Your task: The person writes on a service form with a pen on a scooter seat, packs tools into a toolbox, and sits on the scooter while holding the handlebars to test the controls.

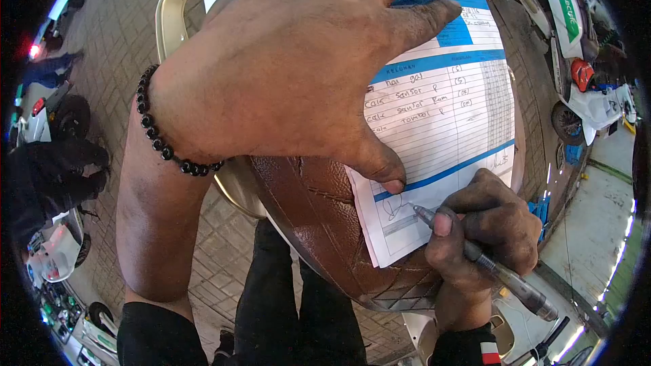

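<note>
A printed form (pixel 447 129) with blue bands and handwritten lines lies on a brown leather scooter seat (pixel 308 220). Across its upper left part my left hand (pixel 298 61) is spread flat, fingers apart, pressing the paper down and hiding part of it. A black bead bracelet (pixel 157 144) circles that wrist. My right hand (pixel 485 230) grips a clear-barrelled pen (pixel 512 281), its tip touching the lower left of the form beside a looping ink mark (pixel 393 209). Another signature-like mark (pixel 500 160) shows at the lower right. More sheets seem to lie underneath.
A cream grab rail (pixel 166 20) curves round the seat at the upper left. Parked scooters stand on the right (pixel 586 98) and the left (pixel 57 118). Paving bricks (pixel 112 47) cover the ground. Dark-trousered legs of another person (pixel 54 169) appear at the left.
</note>
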`<state>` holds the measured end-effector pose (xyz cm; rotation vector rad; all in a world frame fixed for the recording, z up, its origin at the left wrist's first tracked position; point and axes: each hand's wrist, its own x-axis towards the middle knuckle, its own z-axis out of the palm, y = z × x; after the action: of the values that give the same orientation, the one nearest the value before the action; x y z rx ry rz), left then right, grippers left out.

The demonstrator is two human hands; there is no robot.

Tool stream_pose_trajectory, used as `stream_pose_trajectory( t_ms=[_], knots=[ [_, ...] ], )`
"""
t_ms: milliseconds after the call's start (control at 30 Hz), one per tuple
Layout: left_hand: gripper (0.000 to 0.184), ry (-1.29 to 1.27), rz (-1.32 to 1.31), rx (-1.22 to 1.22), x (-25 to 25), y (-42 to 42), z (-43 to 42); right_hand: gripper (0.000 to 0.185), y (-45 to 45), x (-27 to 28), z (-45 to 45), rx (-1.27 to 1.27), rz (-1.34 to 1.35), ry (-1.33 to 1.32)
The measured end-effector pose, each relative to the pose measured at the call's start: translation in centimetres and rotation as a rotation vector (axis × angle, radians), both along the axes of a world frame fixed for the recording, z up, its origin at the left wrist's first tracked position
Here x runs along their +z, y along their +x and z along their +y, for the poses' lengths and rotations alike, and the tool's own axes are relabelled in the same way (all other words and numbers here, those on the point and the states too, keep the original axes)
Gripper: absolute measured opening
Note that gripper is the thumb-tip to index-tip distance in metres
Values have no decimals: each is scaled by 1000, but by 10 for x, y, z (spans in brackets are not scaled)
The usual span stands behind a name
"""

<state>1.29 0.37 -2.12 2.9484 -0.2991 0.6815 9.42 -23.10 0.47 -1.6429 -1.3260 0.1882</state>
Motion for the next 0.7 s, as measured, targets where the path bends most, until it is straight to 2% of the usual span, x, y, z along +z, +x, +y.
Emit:
stream_pose_trajectory(
  t_ms=[167,233,367,567,633,700],
  knots=[
    [114,77,-17,58,0,-1,-1,29,0,-2,-3,17,-42,-13],
    [116,87,-8,77,1,-3,-3,35,-4,-3,-2,-83,-74,-13],
    [126,-167,106,48,6,-6,-6,33,-3,-3,-4,-70,-74,-29],
    [126,-107,59,6,3,-6,-7,30,-4,-1,-4,27,-143,-63],
    [126,-96,50,-6,3,-6,-6,29,-5,-4,-12,-150,-13,-37],
    [126,-88,40,-21,3,-6,-7,27,-1,-1,-12,-172,-47,-81]
  ],
)
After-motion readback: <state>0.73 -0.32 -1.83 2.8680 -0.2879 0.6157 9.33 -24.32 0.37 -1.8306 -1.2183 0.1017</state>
